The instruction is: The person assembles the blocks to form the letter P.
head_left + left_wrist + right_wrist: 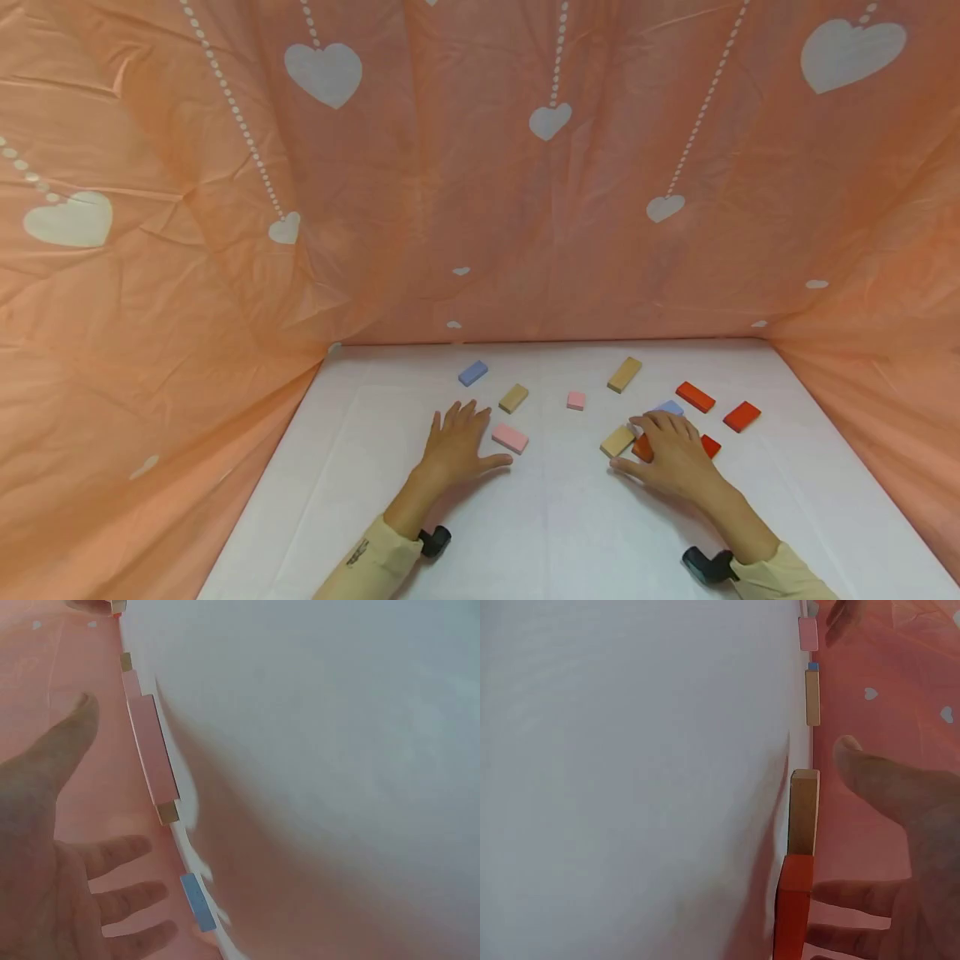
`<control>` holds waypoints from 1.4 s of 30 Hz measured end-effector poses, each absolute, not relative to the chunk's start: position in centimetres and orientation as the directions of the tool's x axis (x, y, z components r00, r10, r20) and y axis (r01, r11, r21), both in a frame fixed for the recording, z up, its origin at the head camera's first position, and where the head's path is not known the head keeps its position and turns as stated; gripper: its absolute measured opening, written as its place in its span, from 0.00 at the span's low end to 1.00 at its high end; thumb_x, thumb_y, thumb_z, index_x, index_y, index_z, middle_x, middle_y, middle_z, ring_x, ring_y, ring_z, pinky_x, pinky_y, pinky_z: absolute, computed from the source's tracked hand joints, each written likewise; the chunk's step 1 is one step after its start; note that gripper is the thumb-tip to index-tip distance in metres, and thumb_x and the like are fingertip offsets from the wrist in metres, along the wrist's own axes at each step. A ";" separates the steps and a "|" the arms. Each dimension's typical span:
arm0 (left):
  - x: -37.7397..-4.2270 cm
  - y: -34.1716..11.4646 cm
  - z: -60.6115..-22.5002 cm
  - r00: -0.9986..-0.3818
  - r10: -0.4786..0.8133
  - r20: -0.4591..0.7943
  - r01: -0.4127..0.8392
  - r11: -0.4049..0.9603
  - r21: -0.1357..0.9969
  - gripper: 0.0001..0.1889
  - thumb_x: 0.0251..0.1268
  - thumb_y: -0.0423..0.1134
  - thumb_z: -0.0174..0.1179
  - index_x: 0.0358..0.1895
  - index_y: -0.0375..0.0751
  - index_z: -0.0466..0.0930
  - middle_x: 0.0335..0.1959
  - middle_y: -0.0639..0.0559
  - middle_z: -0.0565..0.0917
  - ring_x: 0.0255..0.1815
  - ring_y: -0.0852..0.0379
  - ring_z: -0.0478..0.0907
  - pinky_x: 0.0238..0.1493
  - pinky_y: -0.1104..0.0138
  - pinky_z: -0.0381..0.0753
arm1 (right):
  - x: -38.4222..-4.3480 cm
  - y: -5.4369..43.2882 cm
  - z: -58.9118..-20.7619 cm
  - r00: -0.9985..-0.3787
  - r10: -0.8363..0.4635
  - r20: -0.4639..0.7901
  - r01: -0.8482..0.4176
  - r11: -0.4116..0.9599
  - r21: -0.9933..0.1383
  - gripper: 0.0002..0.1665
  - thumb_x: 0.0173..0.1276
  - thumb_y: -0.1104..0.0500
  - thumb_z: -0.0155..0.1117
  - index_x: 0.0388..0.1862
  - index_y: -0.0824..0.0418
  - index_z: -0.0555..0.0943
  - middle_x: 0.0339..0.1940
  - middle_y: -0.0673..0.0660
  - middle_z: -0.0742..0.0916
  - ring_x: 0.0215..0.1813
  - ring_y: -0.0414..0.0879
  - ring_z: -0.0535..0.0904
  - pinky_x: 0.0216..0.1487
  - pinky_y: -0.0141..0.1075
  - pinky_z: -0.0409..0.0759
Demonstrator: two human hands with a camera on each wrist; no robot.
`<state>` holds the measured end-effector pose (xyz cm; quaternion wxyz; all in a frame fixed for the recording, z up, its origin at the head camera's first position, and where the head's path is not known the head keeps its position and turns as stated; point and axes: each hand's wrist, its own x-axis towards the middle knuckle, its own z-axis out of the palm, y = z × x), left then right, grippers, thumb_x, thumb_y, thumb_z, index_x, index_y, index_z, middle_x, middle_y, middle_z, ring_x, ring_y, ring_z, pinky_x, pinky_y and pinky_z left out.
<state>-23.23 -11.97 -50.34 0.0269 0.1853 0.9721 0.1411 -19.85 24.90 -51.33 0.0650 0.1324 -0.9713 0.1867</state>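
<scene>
My left hand [456,446] is spread with its fingers apart and holds nothing. Just right of its fingers lies a pink block [510,438]; a tan block [513,398] and a blue block [473,372] lie farther back. My right hand [671,458] hovers over a cluster, thumb and fingers apart, nothing gripped. Beside its thumb are a tan block [617,442] and a red block [642,448], the latter partly covered. A blue block [670,407] and another red block [710,447] are partly hidden by this hand. The right wrist view shows a red block [793,900] near the fingers.
Farther back on the white tabletop [555,517] are a small pink block [576,401] and a tan block [625,374]. Two red blocks [695,397] lie at the right. An orange curtain [480,208] with white hearts encloses the back and sides.
</scene>
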 end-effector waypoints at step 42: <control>-23.4 -8.8 -50.4 -0.924 0.367 0.106 0.382 0.892 0.241 0.31 0.60 0.58 0.79 0.55 0.39 0.82 0.58 0.40 0.82 0.64 0.40 0.77 0.72 0.47 0.72 | -20.8 24.3 -50.9 -0.966 -0.216 0.144 -0.257 0.879 -0.402 0.33 0.56 0.44 0.87 0.51 0.62 0.84 0.53 0.64 0.83 0.55 0.62 0.74 0.49 0.50 0.68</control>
